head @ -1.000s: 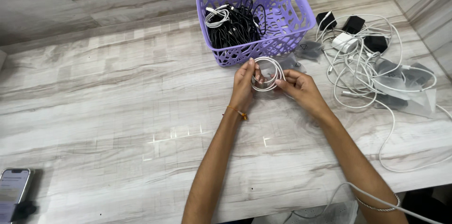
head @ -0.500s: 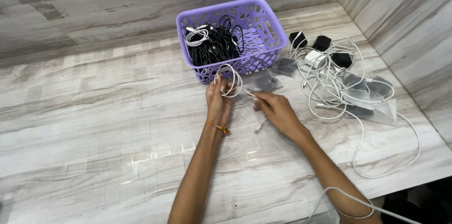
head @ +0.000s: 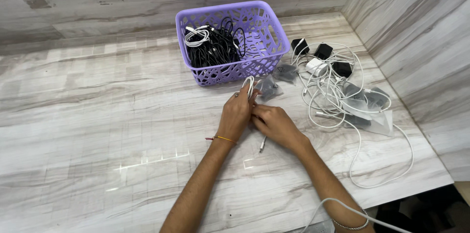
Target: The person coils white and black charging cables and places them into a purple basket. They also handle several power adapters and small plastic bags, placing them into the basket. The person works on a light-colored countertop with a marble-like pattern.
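Right now my left hand (head: 238, 114) is closed around a coiled white cable (head: 249, 86), whose loop sticks up above the fingers, just in front of the basket (head: 274, 29). My right hand (head: 275, 124) sits against the left one, fingers curled in toward the coil; whether it pinches the cable I cannot tell, since the contact is hidden between the two hands. A loose cable end with its plug (head: 262, 144) lies on the table (head: 98, 115) just under the right hand. Both hands are low over the marble-patterned table, near its middle. The basket is purple, with an openwork wall, and stands just beyond the hands; inside it lie black cables (head: 215, 47) and one bundled white cable (head: 196, 36) at its left side. Small clear bags (head: 274, 83) with dark contents lie between the basket and the hands, touching the basket's near right corner. To the right, well apart from the hands, is a tangle of white cables (head: 338, 100) mixed with black chargers (head: 323, 50), one white charger (head: 316, 66) and more clear bags (head: 377, 110); one long strand loops out toward the table's near edge. Thin bangle on left wrist, another on right forearm. A white cord (head: 338, 208) crosses the right forearm at the bottom of the view.
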